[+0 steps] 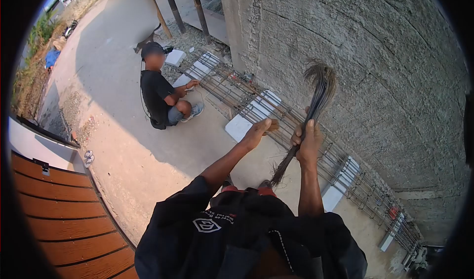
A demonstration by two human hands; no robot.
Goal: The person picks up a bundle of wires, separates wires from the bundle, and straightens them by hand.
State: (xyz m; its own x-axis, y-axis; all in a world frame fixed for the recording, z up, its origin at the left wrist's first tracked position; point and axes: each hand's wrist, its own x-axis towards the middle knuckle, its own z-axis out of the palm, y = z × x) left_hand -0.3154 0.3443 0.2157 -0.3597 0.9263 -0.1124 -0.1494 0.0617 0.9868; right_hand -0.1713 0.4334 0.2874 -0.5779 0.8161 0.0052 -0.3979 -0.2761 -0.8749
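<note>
My right hand (308,143) is wrapped round the middle of a bundle of thin dark wires (321,94), held at a slant. The bundle's frayed upper end fans out before the wall, and its lower end hangs down near my feet. To the left of it is my left hand (259,132), its fingers curled together over the steel rebar cage (237,99); whatever they may hold is too small to make out. The long cage of bars and stirrups rests on white blocks (239,127) along the wall.
A person (158,89) in dark clothes squats by the cage's far end, hands at the bars. A rough concrete wall (365,81) rises on the right. Wooden poles (173,7) stand at the back. An orange slatted panel (64,205) is at lower left, with sandals (89,158) nearby.
</note>
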